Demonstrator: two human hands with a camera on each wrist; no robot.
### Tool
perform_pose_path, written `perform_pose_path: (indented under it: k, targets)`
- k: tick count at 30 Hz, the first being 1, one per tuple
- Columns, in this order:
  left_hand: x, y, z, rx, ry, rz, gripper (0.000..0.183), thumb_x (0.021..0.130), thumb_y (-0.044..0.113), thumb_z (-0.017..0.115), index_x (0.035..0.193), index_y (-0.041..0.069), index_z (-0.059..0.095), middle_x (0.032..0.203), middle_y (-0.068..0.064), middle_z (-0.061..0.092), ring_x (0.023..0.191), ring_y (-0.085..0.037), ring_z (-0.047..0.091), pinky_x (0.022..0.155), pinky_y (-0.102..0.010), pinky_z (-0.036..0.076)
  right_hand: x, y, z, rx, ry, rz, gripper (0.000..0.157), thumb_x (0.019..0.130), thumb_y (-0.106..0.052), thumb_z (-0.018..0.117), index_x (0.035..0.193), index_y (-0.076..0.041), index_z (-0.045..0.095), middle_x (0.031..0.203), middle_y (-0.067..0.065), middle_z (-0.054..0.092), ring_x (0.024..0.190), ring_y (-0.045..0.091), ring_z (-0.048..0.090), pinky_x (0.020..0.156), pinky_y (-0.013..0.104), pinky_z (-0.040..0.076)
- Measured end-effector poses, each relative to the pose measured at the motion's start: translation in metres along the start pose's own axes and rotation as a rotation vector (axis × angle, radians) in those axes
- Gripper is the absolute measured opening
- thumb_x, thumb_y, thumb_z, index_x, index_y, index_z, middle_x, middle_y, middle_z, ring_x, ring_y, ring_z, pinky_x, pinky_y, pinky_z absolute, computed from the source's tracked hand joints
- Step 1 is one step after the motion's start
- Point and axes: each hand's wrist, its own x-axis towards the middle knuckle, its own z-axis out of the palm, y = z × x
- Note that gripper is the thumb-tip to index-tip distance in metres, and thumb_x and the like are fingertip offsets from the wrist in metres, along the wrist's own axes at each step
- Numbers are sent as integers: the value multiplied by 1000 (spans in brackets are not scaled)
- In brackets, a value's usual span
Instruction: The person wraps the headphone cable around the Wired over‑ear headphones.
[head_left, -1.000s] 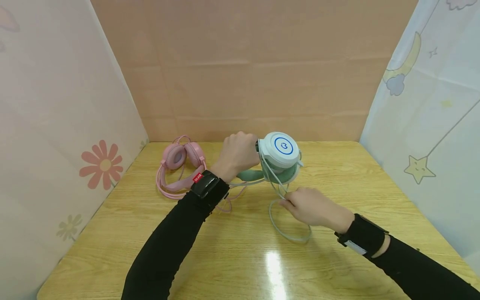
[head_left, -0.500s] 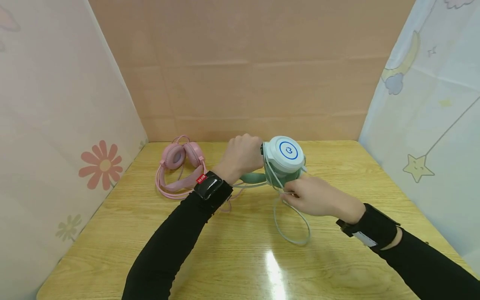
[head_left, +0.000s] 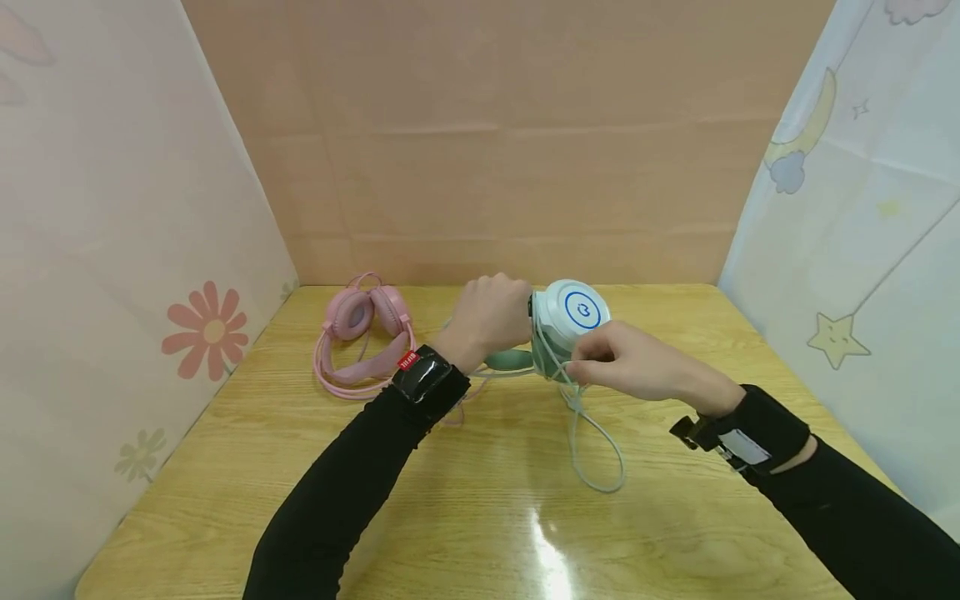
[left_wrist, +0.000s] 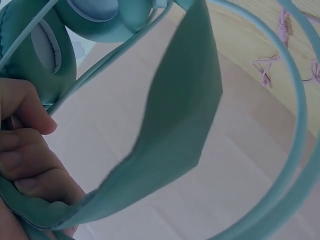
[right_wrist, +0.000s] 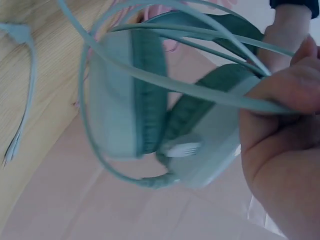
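Observation:
A pair of mint-green headphones [head_left: 568,310] is held over the middle of the wooden table. My left hand [head_left: 491,315] grips them at the padded headband, and in the left wrist view its fingers curl round the green band [left_wrist: 185,95]. Both ear cups [right_wrist: 117,95] hang close together, one with a blue ring logo facing up in the head view. My right hand [head_left: 633,360] is just below the ear cups, pinching the pale green cable [right_wrist: 200,92] between thumb and fingers. Several strands of the cable run across the headphones, and a loop dangles under my right hand.
Pink headphones [head_left: 367,367] lie at the back left of the table [head_left: 420,517], their thin cord trailing to the right beneath my left wrist. A brown paper-like backdrop [head_left: 495,167] stands behind, with patterned cloth walls [head_left: 847,250] at the sides.
My right hand has risen towards the ear cups, drawing the cable up with it; the hanging loop has grown narrower. My left hand and the headphones have shifted slightly right and down.

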Motion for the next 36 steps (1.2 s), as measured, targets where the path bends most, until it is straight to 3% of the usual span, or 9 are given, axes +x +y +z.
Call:
perform_pose_path:
  k: [6,11,18,27,36]
  targets:
    - [1,4,3,18,-29,3,30,78,9,63,64,18,38,60,5,29,53,-12,34,47,-29,34,3,-11,-9,89,38,-99,26,98,-7,57,75,-16,64,60,-9,40,55,8,32,60,29,39]
    - [0,4,6,27,-22,18,30,77,8,64,63,18,40,59,5,31,52,-11,34,46,-29,34,7,-16,-19,110,104,-62,26,99,-9,57,74,-10,64,56,-5,35,51,12,28,51,31,31]
    - [-1,6,9,8,4,60,33,74,4,62,61,19,36,59,6,26,52,-11,30,45,-28,30,13,-18,-32,162,131,-47,27,100,-12,56,80,2,65,54,-2,30,45,15,25,43,32,22]
    - [-3,11,8,-13,-12,76,32,73,4,63,62,20,37,59,6,25,52,-10,29,46,-27,27,25,-17,-43,84,175,-41,27,101,-13,57,82,1,70,52,-4,34,43,13,31,42,31,25]
    - [-5,18,5,-21,-34,126,34,78,9,67,64,20,38,59,7,28,50,-9,31,46,-25,28,34,-15,-53,-21,232,54,27,100,-23,62,82,-7,74,53,-6,37,48,11,36,47,28,31]
